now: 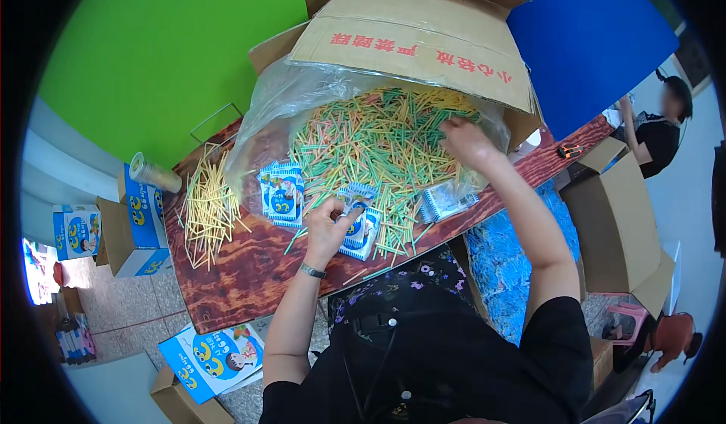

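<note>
A large heap of thin green, yellow and pink sticks (363, 136) spills from a clear plastic liner in a tipped cardboard box. My left hand (325, 231), at the heap's near edge, pinches a small blue-and-white packet (357, 194). Directly below it lies another such packet (361, 235). My right hand (470, 145) reaches into the right side of the heap with fingers bent down on the sticks; the fingertips are partly hidden. Left of my left hand is a stack of blue-and-white packets (282, 193). Nearer my right forearm rests a packet turned pale side up (448, 199).
Pale yellow sticks (209, 208) lie loose at the table's left, beside a clear round tub (155, 173). The tipped carton (412, 34) fills the far side. An orange-and-black tool (570, 151) lies on the right end. Boxes flank the table, and two other people are at right.
</note>
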